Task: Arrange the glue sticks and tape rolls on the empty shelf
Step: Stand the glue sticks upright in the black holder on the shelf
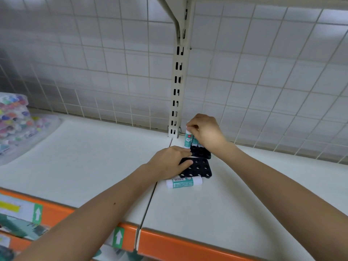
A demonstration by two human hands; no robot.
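The fingers [192, 127] of the right hand [206, 131] curl over the cap end of an upright glue stick [187, 138] and pinch it. The stick stands at the far left corner of the far black tray [202, 153], close to the foot of the slotted post [177, 87]. One more teal stick seems to stand just beside it, mostly hidden by the hand. The left hand [168, 162] lies flat. Its straight fingers hold nothing and press on the left side of the near black tray [198, 169], apparently to steady it.

The round holes that show in both trays look empty. The two trays sit one behind the other, touching or nearly so, on the white shelf [84, 157]. A loose glue stick [184, 182] lies on its side just in front of the near tray.

Further out, a wire grid back [94, 72] closes the bay, an orange front rail [188, 243] edges the shelf, and a clear pack of colourful items [13, 117] sits far left.

The job looks barely begun. One or two sticks are seated, the loose one is waiting, and nearly every hole is unfilled. No tape rolls are in view, so that part is not yet started.
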